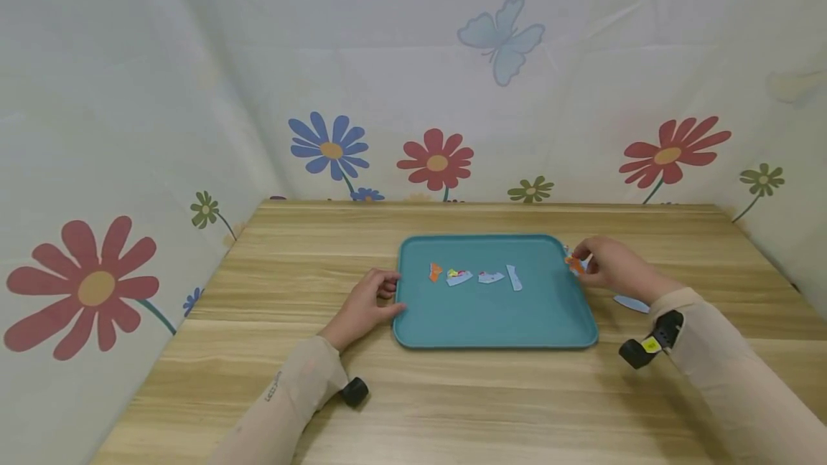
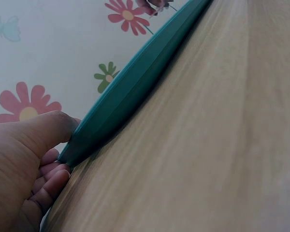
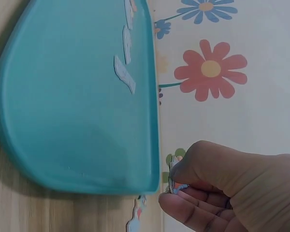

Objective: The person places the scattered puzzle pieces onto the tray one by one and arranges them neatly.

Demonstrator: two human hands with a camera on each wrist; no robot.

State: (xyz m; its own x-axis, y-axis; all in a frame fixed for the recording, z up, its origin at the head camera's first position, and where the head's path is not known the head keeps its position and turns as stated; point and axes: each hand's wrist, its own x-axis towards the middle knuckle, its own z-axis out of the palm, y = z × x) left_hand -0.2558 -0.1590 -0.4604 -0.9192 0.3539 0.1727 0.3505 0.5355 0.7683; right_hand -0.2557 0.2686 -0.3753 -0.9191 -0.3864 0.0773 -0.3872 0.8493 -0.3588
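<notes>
My right hand pinches a small orange-and-light-blue cutout piece between thumb and fingers, just off the right edge of the teal tray. At the tray's left side, my left hand holds the rim, with the thumb against it and the fingers curled at the edge. A row of flat cutouts lies on the tray: an orange piece, a white one with yellow and pink, a pale blue one and a narrow slanted strip.
On the wooden table, a pale blue piece lies under the right wrist. Another cutout is beside the tray's right end in the right wrist view. A white flowered cloth hangs behind the table's far edge.
</notes>
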